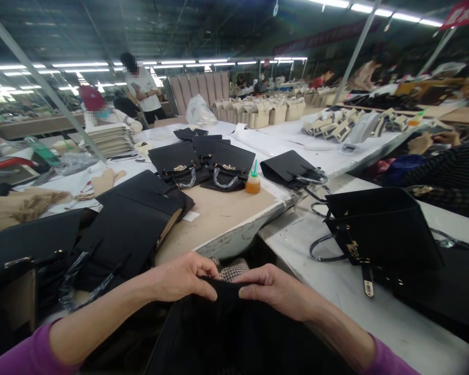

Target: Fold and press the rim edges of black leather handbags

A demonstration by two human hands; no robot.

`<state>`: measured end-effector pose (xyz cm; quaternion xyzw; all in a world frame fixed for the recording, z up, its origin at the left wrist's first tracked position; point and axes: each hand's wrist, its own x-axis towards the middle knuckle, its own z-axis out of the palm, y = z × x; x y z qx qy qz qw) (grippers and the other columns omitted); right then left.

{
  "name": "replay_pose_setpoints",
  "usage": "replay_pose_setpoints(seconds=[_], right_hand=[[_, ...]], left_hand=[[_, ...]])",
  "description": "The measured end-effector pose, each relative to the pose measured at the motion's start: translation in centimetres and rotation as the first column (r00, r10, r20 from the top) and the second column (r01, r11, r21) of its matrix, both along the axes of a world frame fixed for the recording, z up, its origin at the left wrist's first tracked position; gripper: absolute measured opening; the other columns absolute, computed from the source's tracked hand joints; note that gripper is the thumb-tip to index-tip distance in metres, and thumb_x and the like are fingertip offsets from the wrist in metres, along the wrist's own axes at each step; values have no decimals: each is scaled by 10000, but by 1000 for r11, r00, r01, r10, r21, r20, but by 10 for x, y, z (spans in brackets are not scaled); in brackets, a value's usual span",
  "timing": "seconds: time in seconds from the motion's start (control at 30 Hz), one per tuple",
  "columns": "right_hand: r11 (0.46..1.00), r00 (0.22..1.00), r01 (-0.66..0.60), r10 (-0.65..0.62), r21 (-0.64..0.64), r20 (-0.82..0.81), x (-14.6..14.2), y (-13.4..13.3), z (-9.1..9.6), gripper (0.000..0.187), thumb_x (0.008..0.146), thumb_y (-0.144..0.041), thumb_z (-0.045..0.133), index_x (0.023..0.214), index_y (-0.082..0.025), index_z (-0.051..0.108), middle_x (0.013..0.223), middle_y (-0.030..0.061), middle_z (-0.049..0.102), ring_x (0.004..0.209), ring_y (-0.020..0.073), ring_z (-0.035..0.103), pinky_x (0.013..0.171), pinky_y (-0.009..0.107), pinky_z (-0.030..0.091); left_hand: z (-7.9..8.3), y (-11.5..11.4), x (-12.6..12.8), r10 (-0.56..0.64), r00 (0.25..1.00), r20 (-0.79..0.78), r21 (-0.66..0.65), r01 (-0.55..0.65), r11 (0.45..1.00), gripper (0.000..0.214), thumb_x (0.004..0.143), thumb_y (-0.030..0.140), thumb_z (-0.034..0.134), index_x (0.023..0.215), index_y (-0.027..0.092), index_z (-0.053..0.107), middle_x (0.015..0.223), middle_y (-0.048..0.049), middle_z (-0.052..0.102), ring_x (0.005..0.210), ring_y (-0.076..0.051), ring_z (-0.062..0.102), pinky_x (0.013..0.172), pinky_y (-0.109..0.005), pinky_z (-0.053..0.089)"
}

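A black handbag point(234, 328) is in front of me at the bottom centre, its lower part cut off by the frame. My left hand point(187, 277) pinches the upper edge between thumb and fingers. Close beside it, my right hand point(271, 289) grips the same edge, thumb on the near side. Behind the edge a brown checked cloth point(234, 269) shows. To my left lie black handbags point(128, 224) with plastic-wrapped handles. On my right another black handbag point(379, 229) with gold fittings rests on its side.
A small glue bottle point(252, 182) with a green tip stands on the brown board point(211, 213), near several black handbags point(222, 159). Cream bag pieces point(266, 110) stand in rows farther back. Co-workers are behind the tables, and a person in a striped sleeve point(445, 166) sits at right.
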<state>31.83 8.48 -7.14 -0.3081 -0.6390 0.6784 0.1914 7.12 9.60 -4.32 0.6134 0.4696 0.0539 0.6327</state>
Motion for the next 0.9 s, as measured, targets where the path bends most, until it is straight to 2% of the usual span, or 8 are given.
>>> replay_pose_setpoints(seconds=[0.07,0.13,0.2,0.27,0.33,0.6,0.83,0.9], right_hand=[[1000,1000,14,-14,23,-8,-2,0,-5,304,880,-291,634,1147,-198,745,1080,7,750,1036,245,643,962,334,471],[999,999,36,-37,37,25,-2,0,-9,297,875,-307,640,1130,-208,754,1064,2,754,1029,248,643,955,335,476],[998,997,51,-54,38,62,-2,-1,-10,280,876,-327,637,1092,-204,767,1011,-2,756,969,238,649,894,315,497],[998,994,50,-53,37,92,0,-3,-10,266,894,-342,616,1040,-185,772,922,-7,748,866,212,645,800,284,505],[998,992,26,-34,64,118,2,-5,-7,269,926,-347,573,996,-167,760,861,-13,725,802,188,629,746,264,492],[959,966,-13,-61,282,251,17,-23,9,281,1005,-296,417,1008,-179,672,892,-5,674,801,155,581,752,254,475],[935,932,-53,-80,351,352,12,-28,14,255,1000,-264,416,940,-180,649,767,-23,600,697,132,530,658,233,445],[926,923,-55,-96,373,374,8,-30,17,253,999,-255,416,927,-181,647,735,-28,577,674,127,513,647,228,437]], left_hand=[[-3,-3,-1,-17,999,-42,62,20,998,242,754,344,712,883,140,703,672,29,620,587,-109,479,554,-209,364],[-1,-5,0,-68,991,-115,197,90,976,277,835,412,632,855,148,713,650,39,555,603,-107,441,552,-208,330],[3,-6,1,-108,976,-189,326,166,931,332,896,431,552,806,155,712,648,41,508,634,-111,433,572,-209,318],[6,-6,1,-126,963,-239,387,214,897,355,921,428,519,781,158,701,637,45,469,644,-112,425,583,-211,308],[6,-5,-1,-137,955,-264,387,235,892,368,931,438,507,772,158,686,623,52,432,633,-110,404,574,-212,294],[1,-2,-6,-190,947,-258,359,276,892,375,946,452,492,789,159,666,654,52,417,649,-114,395,589,-213,294],[3,-7,-12,-163,952,-259,322,244,915,340,944,460,510,884,183,697,695,48,521,667,-119,454,604,-216,323],[6,-8,-13,-162,944,-287,341,258,904,332,949,459,504,894,200,705,695,47,564,659,-123,489,597,-218,337]])
